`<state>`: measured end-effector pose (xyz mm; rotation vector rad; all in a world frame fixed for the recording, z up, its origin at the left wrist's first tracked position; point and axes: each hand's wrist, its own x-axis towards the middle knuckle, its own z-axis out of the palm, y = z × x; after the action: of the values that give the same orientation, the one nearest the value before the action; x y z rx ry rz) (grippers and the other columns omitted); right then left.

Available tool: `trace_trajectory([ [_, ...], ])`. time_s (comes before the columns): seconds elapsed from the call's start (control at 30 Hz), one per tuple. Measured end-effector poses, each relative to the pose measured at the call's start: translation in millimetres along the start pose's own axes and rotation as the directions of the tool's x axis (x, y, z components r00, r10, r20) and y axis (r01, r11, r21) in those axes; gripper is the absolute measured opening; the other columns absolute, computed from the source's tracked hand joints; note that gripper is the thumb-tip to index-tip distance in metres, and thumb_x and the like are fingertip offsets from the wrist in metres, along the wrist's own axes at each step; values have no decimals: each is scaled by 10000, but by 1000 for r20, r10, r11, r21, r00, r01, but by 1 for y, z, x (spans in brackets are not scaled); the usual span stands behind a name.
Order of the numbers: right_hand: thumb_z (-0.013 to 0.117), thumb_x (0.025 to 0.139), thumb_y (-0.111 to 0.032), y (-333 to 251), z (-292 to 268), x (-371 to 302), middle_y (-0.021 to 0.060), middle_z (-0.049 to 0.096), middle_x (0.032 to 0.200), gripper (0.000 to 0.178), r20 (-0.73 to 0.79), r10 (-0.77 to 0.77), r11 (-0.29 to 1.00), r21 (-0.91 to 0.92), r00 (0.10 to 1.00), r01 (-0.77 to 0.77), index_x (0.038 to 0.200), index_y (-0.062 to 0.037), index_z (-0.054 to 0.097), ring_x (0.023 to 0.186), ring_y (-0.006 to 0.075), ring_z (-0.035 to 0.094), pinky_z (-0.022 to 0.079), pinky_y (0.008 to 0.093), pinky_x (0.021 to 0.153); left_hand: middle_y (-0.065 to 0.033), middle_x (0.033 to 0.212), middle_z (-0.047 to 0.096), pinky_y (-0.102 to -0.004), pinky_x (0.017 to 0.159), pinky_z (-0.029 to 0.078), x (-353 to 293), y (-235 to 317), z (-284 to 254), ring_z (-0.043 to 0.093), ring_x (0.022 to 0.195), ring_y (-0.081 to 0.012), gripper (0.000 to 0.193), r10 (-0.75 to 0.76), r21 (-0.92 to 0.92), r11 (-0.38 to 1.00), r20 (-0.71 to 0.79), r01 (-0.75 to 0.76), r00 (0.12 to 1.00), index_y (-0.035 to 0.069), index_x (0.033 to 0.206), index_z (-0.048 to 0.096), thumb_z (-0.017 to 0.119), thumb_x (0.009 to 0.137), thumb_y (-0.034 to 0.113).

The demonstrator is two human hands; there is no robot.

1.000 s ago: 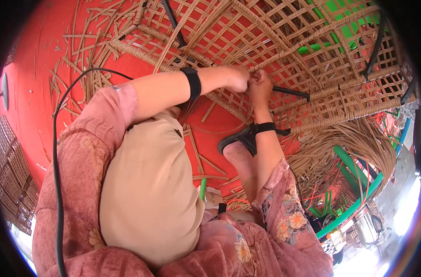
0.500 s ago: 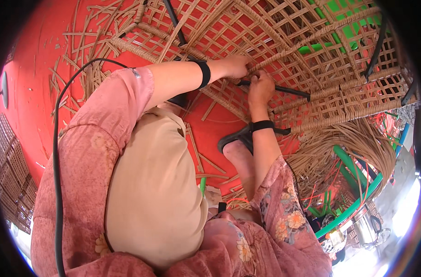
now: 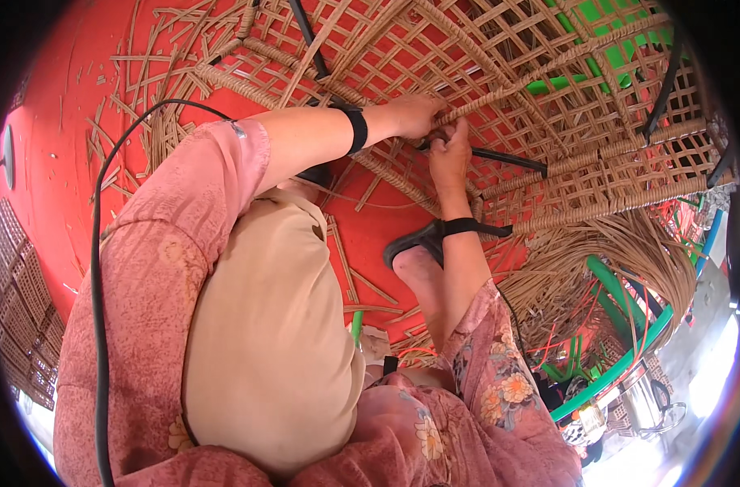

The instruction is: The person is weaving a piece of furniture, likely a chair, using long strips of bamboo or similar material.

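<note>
A large openwork wicker panel (image 3: 516,101), woven from flat brown strips on a frame with wrapped rails, spans the upper part of the view. My left hand (image 3: 417,116) is closed at the end of a wrapped rail (image 3: 487,103), fingertips partly hidden. Right beside it, my right hand (image 3: 451,161) pinches a short brown wicker strip (image 3: 436,135) where the two hands meet. From there a bare black bar (image 3: 512,160) of the frame runs rightward. Below the hands, a thin loose strand (image 3: 370,201) curves across the red floor.
Cut strip scraps (image 3: 163,122) litter the red floor (image 3: 61,162) at the left. A bundle of long strips (image 3: 621,247) lies at the right, by a green-rimmed container (image 3: 613,369). My sandalled foot (image 3: 414,256) is under my right forearm. A black cable (image 3: 102,284) runs along my left arm.
My right hand has shifted slightly left and up, closer to my left hand, and its wrist has turned. The thin strand below now shows across the floor. The panel stays put.
</note>
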<state>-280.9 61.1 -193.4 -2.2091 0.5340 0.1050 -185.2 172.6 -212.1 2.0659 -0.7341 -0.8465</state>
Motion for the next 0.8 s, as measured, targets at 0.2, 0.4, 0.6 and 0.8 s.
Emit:
trace_trajectory([
  [0.2, 422, 759, 69, 10, -9, 4, 190, 645, 968, 446, 44, -2, 992, 122, 999, -4, 1194, -22, 386, 914, 329, 642, 488, 380, 809, -169, 1096, 622, -427, 840, 466, -9, 33, -27, 588, 1029, -320, 539, -79, 252, 967, 197, 27, 977, 202, 1334, 481, 569, 804, 158],
  [0.4, 421, 768, 67, 15, 4, 3, 177, 649, 974, 515, 36, -6, 984, 178, 999, 0, 1274, 3, 352, 921, 288, 646, 486, 351, 819, -146, 1033, 653, -444, 827, 469, -6, -16, -6, 610, 982, -329, 491, 124, 128, 984, 6, -124, 992, 203, 1291, 528, 558, 803, 165],
  [0.6, 435, 788, 57, 12, -1, -2, 192, 627, 1056, 544, 63, 95, 946, 306, 993, -110, 1320, 12, 329, 957, 268, 635, 474, 337, 845, -147, 965, 662, -464, 769, 479, -6, 27, -28, 625, 952, -319, 386, 91, 387, 909, 179, -155, 980, 152, 1199, 577, 577, 816, 200],
  [0.8, 417, 861, 48, 25, 12, -2, 186, 561, 1158, 487, 51, 110, 938, 326, 993, -120, 1338, 44, 318, 953, 208, 607, 483, 281, 809, -174, 873, 666, -452, 694, 500, 1, 5, -10, 652, 842, -338, 285, 123, 502, 849, 111, -163, 986, 120, 1088, 621, 562, 813, 167],
])
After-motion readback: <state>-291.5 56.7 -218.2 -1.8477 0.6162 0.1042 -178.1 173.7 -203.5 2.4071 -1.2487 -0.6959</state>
